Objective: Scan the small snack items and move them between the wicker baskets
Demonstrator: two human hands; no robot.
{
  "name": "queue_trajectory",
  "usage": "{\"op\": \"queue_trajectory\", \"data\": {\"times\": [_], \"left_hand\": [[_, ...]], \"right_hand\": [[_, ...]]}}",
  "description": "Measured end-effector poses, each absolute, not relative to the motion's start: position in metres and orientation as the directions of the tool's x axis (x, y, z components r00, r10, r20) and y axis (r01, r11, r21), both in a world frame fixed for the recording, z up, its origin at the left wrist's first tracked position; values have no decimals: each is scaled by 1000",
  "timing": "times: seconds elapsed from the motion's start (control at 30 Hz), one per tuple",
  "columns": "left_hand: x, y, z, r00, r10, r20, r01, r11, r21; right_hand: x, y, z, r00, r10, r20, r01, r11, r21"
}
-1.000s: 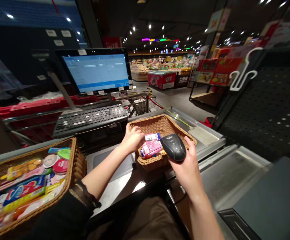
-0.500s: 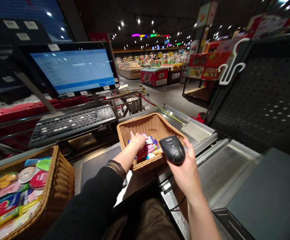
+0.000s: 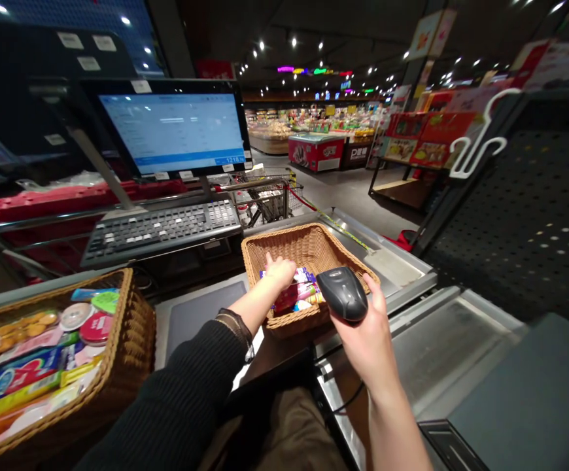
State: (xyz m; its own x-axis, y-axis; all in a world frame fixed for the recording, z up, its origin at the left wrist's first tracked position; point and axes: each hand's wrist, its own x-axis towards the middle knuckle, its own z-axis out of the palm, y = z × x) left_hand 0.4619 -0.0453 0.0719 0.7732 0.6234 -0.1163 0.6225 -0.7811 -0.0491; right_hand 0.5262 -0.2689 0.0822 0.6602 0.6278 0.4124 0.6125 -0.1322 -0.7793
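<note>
In the head view, my right hand grips a black handheld barcode scanner, whose head points over the near right rim of a wicker basket. My left hand reaches over that basket, thumb stretched away from the fingers, with the fingertips partly hidden. Beneath it lie small colourful packets in purple, pink and white. I see no item in the left hand. To the left stands a second wicker basket, filled with packaged snacks and round tubs.
Behind the baskets are a keyboard and a monitor on the left. A metal counter runs along the right, near a dark perforated panel with a white hook. A shopping cart stands beyond.
The camera view has turned slightly left, so the scene sits further right. The number on the monitor has gone from 1217 to 1218. Both hands keep nearly the same places at the basket.
</note>
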Motion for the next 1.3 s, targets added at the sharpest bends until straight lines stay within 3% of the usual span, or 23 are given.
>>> {"op": "queue_trajectory", "data": {"times": [0.17,0.27,0.53,0.77,0.9,1.1,1.3], "left_hand": [[421,-65,102,806,577,133,584,-812,-11],[370,-77,112,758,612,225,632,-775,-21],[206,-104,102,531,778,336,817,-575,39],[113,-118,99,364,850,382,897,-430,103],[63,-116,99,265,910,320,956,-291,35],[3,-108,102,45,998,35,989,-40,-141],[-7,-106,102,20,997,-70,981,-33,-192]], "right_hand": [[509,-258,89,582,677,452,653,-57,-755],[489,-245,95,494,715,495,676,42,-736],[405,-210,100,129,834,536,676,322,-663],[342,-201,99,-112,881,460,647,416,-640],[326,-198,98,-202,885,419,642,442,-626],[315,-195,95,-237,883,405,637,456,-621],[310,-193,93,-256,881,397,644,462,-609]]}}
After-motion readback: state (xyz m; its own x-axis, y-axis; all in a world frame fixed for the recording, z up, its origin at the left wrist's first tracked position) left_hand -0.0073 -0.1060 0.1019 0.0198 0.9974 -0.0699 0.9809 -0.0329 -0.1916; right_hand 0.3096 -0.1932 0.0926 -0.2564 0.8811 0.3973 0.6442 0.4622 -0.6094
